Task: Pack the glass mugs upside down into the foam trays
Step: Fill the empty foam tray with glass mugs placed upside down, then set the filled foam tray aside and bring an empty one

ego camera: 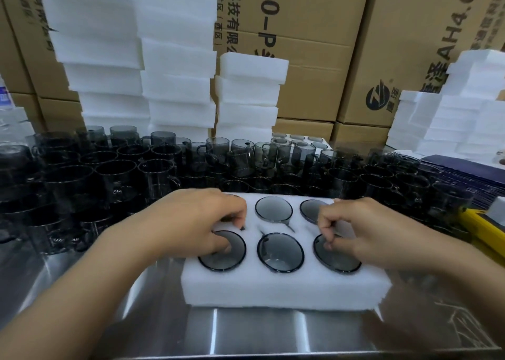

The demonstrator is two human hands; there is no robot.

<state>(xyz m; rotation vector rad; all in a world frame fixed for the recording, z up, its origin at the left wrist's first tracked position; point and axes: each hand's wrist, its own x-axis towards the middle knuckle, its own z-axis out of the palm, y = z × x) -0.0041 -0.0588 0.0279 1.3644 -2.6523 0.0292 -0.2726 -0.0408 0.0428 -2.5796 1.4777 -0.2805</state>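
Observation:
A white foam tray lies on the steel table in front of me. Smoky grey glass mugs sit upside down in its holes, among them the back middle mug, the front middle mug and the back right mug. My left hand covers the tray's left side with curled fingers, its thumb on the front left mug; it hides the back left hole. My right hand lies over the right side, fingers curled, thumb touching the front right mug.
Many loose grey mugs crowd the table behind the tray from left to right. Stacks of foam trays and cardboard boxes rise behind them. More foam stands at the right, with a yellow object beside it.

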